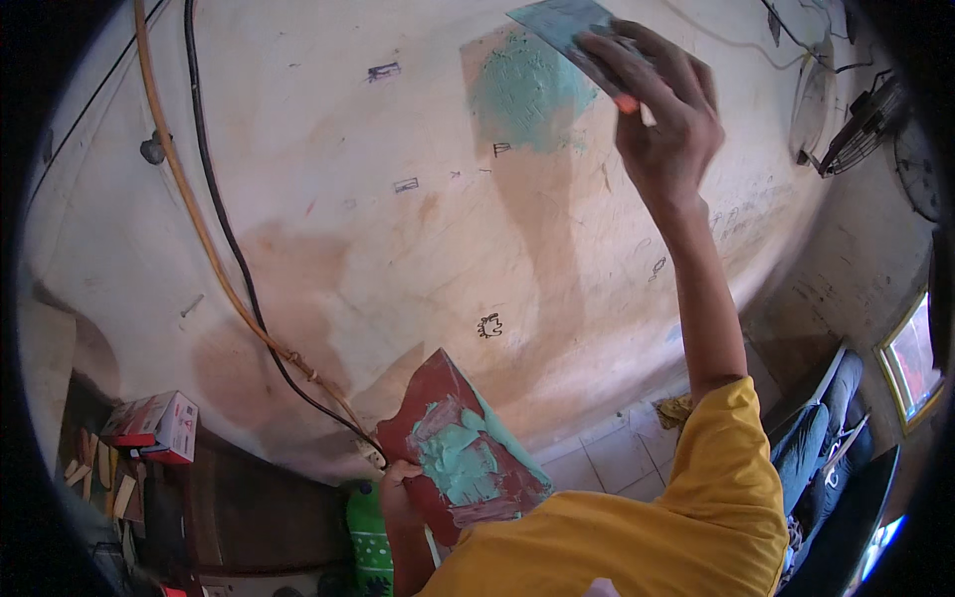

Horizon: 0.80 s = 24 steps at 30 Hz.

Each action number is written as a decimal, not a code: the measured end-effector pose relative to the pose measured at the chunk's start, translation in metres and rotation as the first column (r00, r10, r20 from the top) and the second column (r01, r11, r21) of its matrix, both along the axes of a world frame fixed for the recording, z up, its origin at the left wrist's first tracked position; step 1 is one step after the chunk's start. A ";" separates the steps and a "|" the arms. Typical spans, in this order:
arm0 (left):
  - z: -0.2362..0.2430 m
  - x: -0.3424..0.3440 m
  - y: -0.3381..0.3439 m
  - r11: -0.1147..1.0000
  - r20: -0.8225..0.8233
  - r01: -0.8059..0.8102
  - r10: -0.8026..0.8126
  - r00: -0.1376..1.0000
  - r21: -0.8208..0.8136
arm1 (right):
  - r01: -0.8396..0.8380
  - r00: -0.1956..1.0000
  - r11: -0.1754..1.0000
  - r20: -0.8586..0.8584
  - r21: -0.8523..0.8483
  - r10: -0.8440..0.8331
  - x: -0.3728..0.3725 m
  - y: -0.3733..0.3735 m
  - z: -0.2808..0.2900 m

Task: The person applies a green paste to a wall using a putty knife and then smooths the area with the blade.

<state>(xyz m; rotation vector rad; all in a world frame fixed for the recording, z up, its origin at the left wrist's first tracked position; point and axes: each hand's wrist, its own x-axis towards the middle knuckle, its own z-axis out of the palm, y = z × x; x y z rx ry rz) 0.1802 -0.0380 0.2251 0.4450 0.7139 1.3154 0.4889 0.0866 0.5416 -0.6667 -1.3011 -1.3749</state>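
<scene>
My right hand [662, 109] is raised high and grips a flat scraper blade [557, 22] smeared with green putty, held against the pale wall [398, 229]. Just left of the blade a patch of green putty [527, 95] covers the wall. Low down, my left hand [396, 490] holds a dark red board [438, 418] by its lower edge. A lump of green putty [460, 460] lies on the board. My yellow sleeve [726, 468] covers the right upper arm.
A black cable [214, 199] and a tan hose [184, 179] run down the wall's left side. A red and white box [159, 423] sits on a shelf at lower left. A fan [860, 124] hangs at upper right, above a tiled floor [617, 453].
</scene>
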 end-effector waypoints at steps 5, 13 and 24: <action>0.004 -0.010 0.000 0.984 -0.303 0.115 -0.069 0.950 0.136 | 0.099 0.992 0.992 -0.075 -0.079 -0.105 -0.025 0.012 -0.001; 0.001 -0.017 0.017 0.974 0.085 0.217 -0.222 0.971 0.068 | 0.272 0.962 0.960 0.047 -0.071 -0.269 -0.029 0.012 -0.018; -0.013 -0.009 0.028 0.956 0.070 0.274 -0.282 0.957 0.107 | 0.333 0.942 0.928 0.113 -0.168 -0.318 -0.020 0.012 -0.044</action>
